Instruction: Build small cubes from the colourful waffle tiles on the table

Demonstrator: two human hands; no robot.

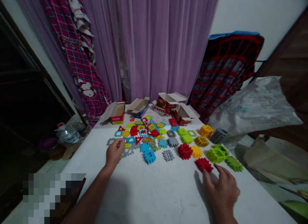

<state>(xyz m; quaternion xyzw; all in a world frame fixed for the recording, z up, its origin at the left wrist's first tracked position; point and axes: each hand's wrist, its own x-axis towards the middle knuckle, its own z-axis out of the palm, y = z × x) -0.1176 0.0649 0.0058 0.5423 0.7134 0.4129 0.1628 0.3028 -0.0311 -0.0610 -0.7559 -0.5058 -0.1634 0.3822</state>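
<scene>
Right at the bottom of our view, two bare forearms reach out over a white counter (149, 198), and closest to us is the right hand (222, 193), its fingers (219, 171) spread wide, tips just beside a knobbly red plastic block (204, 164). Over on the other side, the left hand (115, 152) sits curled with its fingers (117, 143) drawn narrow at the near edge of a heap of flat plastic pieces (141, 134). We can't tell whether they're pinching anything, though a grey gear-shaped piece (111, 141) lies right against them.

That heap is our landmark: thin waffle-grid squares and notched shapes in red, blue, yellow and green, lying flat and overlapping. Just in front of it sits a chunky blue block (149, 156). To its right, we've got toothy, ridged builds: a red cluster (185, 151), a yellow block (196, 151), a lime-green stack (216, 154) and a grey stack (219, 135). Directly behind the heap, open cardboard boxes (167, 103) stand with their flaps up, and beyond them hangs a pleated purple curtain (154, 41).
</scene>
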